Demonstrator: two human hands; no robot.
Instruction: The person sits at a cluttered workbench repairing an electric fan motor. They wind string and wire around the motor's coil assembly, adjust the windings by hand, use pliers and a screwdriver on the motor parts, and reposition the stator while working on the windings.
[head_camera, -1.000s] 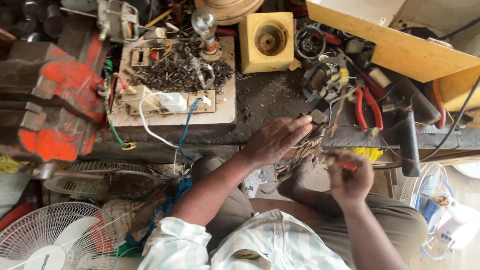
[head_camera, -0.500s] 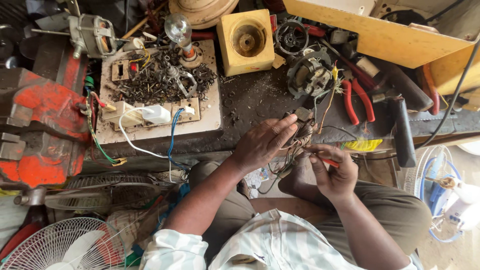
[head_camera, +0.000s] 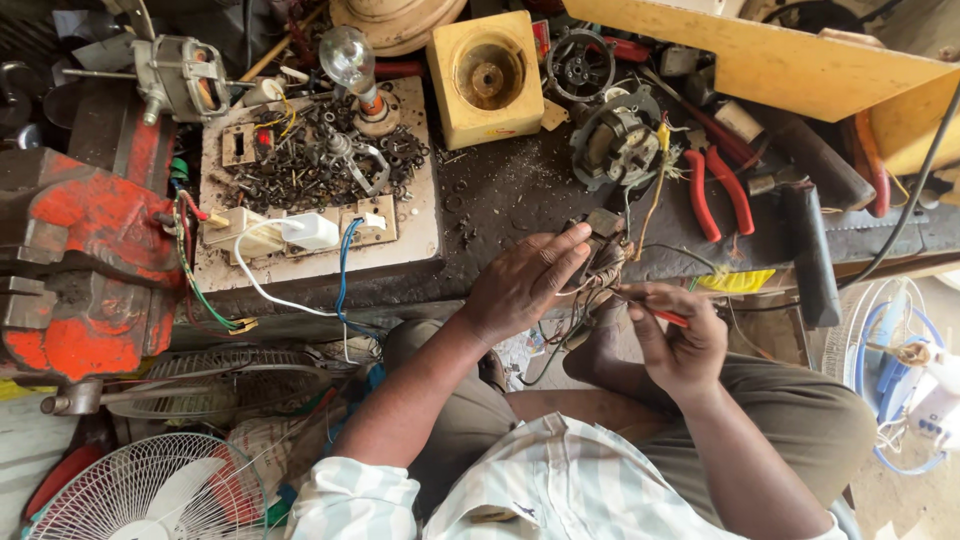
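My left hand (head_camera: 525, 285) grips a small coil with a tangle of thin wires (head_camera: 600, 270) at the front edge of the dark workbench (head_camera: 510, 190). Just right of it, my right hand (head_camera: 680, 335) pinches a slim red-handled tool (head_camera: 660, 315), its tip pointing into the wire bundle. Wires run up from the bundle to a grey motor stator (head_camera: 615, 145) lying on the bench. My knees sit below both hands.
A red vise (head_camera: 75, 260) stands at the left. A white board (head_camera: 320, 180) holds screws, sockets, a plug and a bulb (head_camera: 350, 55). A yellow block (head_camera: 485, 75), red-handled pliers (head_camera: 715, 190), a yellow plank (head_camera: 760, 55) and fan grilles (head_camera: 150, 490) surround me.
The view has shifted so the bench sits further right and lower. My right hand has moved in toward the left hand, bringing the red tool to the wires.
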